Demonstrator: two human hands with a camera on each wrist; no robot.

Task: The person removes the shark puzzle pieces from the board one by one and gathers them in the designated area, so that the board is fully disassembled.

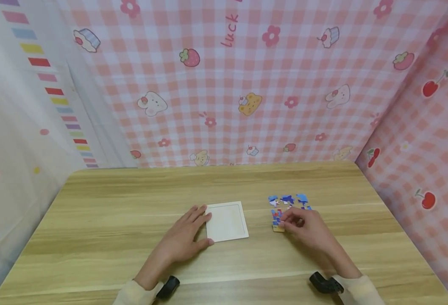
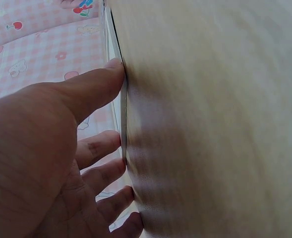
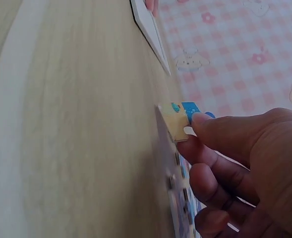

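- Table (image 1: 94, 203) of pale wood carries everything you're working with, walled on three sides by pink checked cloth (image 1: 246, 84) with a white curtain (image 1: 18, 127) at your left; none of that hems you in.
- Puzzle tray (image 1: 226, 221) — the white square board with a thin inner border — lies flat in front of you, and its field looks bare, so I judge you're at the very start of filling it.
- Your left hand (image 1: 185, 237) lies on the table with fingers spread and fairly straight, fingertips and thumb set against the tray's left edge, steadying it rather than gripping it.
- Your right hand (image 1: 304, 226) has its fingers curled, pinching the puzzle piece (image 3: 175, 121) nearest you at the pile's near-left corner; the wrist view shows its edge tipped up off the wood.
- Loose pieces (image 1: 288, 203) — mostly blue, with some red — lie clustered just right of the tray, touching one another.
- Next move, as I read it: lift that piece clear without dragging its neighbours, carry it left over the tray's rim, and turn it to suit a corner or edge.
- Nothing lies between pile and tray; only the crowding of pieces under your fingers could snag.
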